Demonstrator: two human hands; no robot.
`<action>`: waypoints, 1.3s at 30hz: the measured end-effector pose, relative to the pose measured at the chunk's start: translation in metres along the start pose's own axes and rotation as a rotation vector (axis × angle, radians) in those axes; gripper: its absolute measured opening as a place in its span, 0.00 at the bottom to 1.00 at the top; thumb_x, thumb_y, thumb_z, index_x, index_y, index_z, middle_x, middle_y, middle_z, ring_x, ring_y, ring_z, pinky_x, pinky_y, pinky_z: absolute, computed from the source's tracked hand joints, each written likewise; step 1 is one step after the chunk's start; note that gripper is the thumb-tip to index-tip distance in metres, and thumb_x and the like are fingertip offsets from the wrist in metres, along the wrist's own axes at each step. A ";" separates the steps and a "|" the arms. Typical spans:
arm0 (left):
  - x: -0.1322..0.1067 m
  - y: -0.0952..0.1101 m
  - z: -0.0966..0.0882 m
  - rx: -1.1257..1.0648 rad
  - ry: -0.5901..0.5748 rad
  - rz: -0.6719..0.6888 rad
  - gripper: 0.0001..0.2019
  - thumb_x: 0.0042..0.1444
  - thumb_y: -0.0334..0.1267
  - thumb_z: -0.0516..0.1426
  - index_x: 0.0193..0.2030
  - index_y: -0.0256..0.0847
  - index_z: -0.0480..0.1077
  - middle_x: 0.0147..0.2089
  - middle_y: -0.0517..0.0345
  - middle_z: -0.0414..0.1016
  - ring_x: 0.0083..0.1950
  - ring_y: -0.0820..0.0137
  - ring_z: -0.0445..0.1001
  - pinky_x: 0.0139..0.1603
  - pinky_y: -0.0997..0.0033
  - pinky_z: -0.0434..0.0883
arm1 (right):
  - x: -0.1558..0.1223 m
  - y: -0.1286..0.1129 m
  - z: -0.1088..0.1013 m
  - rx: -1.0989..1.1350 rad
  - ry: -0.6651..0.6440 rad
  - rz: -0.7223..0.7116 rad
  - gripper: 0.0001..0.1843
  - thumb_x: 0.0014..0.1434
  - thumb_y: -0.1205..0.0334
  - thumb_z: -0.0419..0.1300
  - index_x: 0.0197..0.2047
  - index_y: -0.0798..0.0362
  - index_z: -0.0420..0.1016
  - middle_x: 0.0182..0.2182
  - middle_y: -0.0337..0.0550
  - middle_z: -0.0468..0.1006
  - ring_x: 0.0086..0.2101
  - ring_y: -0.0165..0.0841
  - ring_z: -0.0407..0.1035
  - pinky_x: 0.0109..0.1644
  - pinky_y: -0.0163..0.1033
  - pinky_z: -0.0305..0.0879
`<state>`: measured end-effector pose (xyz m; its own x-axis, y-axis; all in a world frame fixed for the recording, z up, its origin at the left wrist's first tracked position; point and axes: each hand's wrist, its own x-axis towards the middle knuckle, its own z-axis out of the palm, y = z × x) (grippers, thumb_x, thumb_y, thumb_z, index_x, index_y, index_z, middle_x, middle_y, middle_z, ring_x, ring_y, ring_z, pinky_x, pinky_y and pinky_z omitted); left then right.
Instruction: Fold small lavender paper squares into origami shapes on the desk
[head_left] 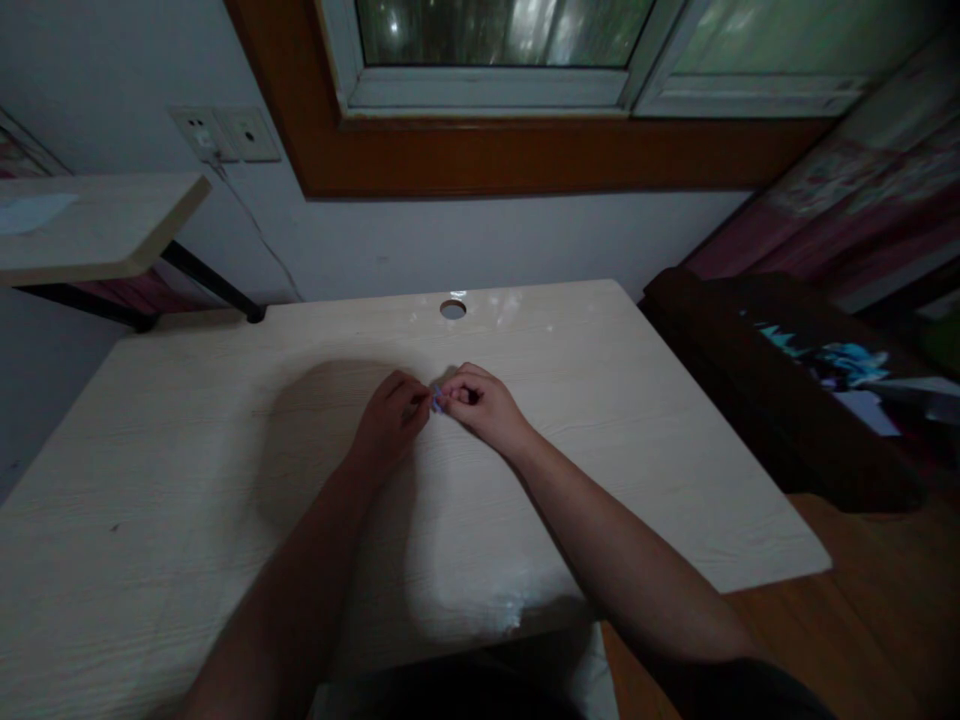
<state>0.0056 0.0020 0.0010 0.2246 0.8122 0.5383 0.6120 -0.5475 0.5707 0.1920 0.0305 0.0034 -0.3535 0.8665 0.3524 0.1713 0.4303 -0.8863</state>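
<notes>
One small item [436, 401] is found on the near side of the hole [453, 310] in the desk [637, 400], a little to its left. Its colour is blue tending to violet, with a paler part. It looks slight, and most of it is covered by fingers. Outline and material are too small for me to establish, and I cannot tell whether it touches the desk.

The left hand [384, 420], left of and nearer than the hole, pinches the item's left edge between thumb and forefinger. The right hand [486, 402], near and slightly right of the hole, pinches the item's other side between thumb and forefinger, its remaining fingers curled in. The two sets of fingertips nearly meet across it. Both forearms are bare, and a shadow lies on the desk around the left hand.

The desk is pale with wood grain. Well left of the hole, a shelf [112, 225] stands on black legs. Beyond the hole, a window [495, 90] sits in a brown frame. Well to its right, a dark cabinet [712, 310] bears blue cloth-like stuff [847, 362].
</notes>
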 end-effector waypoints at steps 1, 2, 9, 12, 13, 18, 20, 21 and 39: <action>0.000 0.000 0.000 0.000 -0.003 0.003 0.03 0.62 0.33 0.55 0.37 0.40 0.70 0.38 0.56 0.70 0.40 0.68 0.71 0.44 0.66 0.72 | 0.000 0.000 0.000 0.007 -0.005 0.001 0.03 0.57 0.63 0.65 0.32 0.53 0.78 0.29 0.37 0.68 0.27 0.26 0.62 0.30 0.33 0.59; 0.000 -0.001 0.000 0.001 -0.007 0.010 0.03 0.61 0.33 0.56 0.37 0.40 0.70 0.38 0.56 0.70 0.40 0.68 0.71 0.44 0.65 0.72 | 0.001 -0.001 -0.001 0.011 -0.007 0.002 0.04 0.57 0.62 0.65 0.32 0.53 0.78 0.29 0.37 0.67 0.27 0.26 0.62 0.30 0.33 0.59; 0.000 0.000 -0.002 -0.027 -0.018 -0.012 0.02 0.61 0.32 0.56 0.38 0.40 0.70 0.39 0.55 0.70 0.41 0.68 0.71 0.45 0.65 0.72 | 0.000 -0.003 -0.001 0.024 -0.003 0.018 0.05 0.56 0.61 0.66 0.32 0.53 0.79 0.28 0.36 0.67 0.27 0.26 0.62 0.30 0.32 0.59; 0.000 0.001 -0.002 -0.036 -0.009 -0.004 0.02 0.61 0.32 0.56 0.38 0.40 0.70 0.39 0.55 0.70 0.40 0.68 0.71 0.44 0.65 0.73 | 0.000 -0.003 0.000 0.019 0.003 0.018 0.05 0.56 0.61 0.66 0.32 0.53 0.79 0.28 0.36 0.67 0.27 0.25 0.61 0.30 0.32 0.59; 0.000 0.001 -0.002 -0.036 -0.009 -0.001 0.02 0.61 0.32 0.56 0.38 0.40 0.70 0.39 0.55 0.70 0.40 0.69 0.71 0.44 0.66 0.73 | 0.000 -0.003 0.000 0.017 0.006 0.015 0.05 0.56 0.62 0.66 0.32 0.53 0.79 0.28 0.36 0.67 0.27 0.25 0.61 0.30 0.32 0.59; -0.001 0.001 -0.002 -0.004 0.017 0.021 0.02 0.60 0.31 0.56 0.37 0.40 0.70 0.38 0.55 0.70 0.40 0.69 0.71 0.44 0.66 0.73 | 0.000 -0.003 0.001 -0.011 0.017 0.002 0.04 0.57 0.61 0.66 0.33 0.53 0.79 0.28 0.37 0.67 0.27 0.26 0.61 0.29 0.32 0.59; -0.001 0.001 -0.001 0.010 0.024 0.035 0.02 0.60 0.31 0.56 0.37 0.40 0.70 0.37 0.55 0.71 0.40 0.68 0.71 0.44 0.65 0.73 | -0.001 -0.004 0.001 -0.018 0.023 -0.008 0.04 0.57 0.61 0.66 0.32 0.53 0.79 0.28 0.37 0.67 0.27 0.26 0.61 0.29 0.32 0.59; 0.000 0.001 -0.001 0.017 0.026 0.041 0.02 0.60 0.31 0.56 0.37 0.40 0.70 0.36 0.55 0.71 0.40 0.68 0.71 0.44 0.65 0.73 | -0.001 -0.004 0.001 -0.019 0.029 -0.016 0.04 0.57 0.61 0.66 0.32 0.52 0.79 0.28 0.37 0.67 0.27 0.26 0.61 0.29 0.32 0.59; -0.002 0.005 -0.009 0.156 0.158 0.113 0.05 0.60 0.36 0.59 0.43 0.43 0.72 0.41 0.53 0.73 0.45 0.65 0.71 0.49 0.61 0.72 | -0.004 -0.006 0.002 -0.111 0.112 -0.177 0.05 0.62 0.62 0.61 0.37 0.49 0.78 0.32 0.42 0.75 0.32 0.31 0.68 0.36 0.37 0.66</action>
<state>0.0015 -0.0036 0.0080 0.1840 0.6995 0.6906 0.7020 -0.5853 0.4058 0.1905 0.0236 0.0070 -0.2842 0.7952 0.5357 0.2181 0.5977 -0.7715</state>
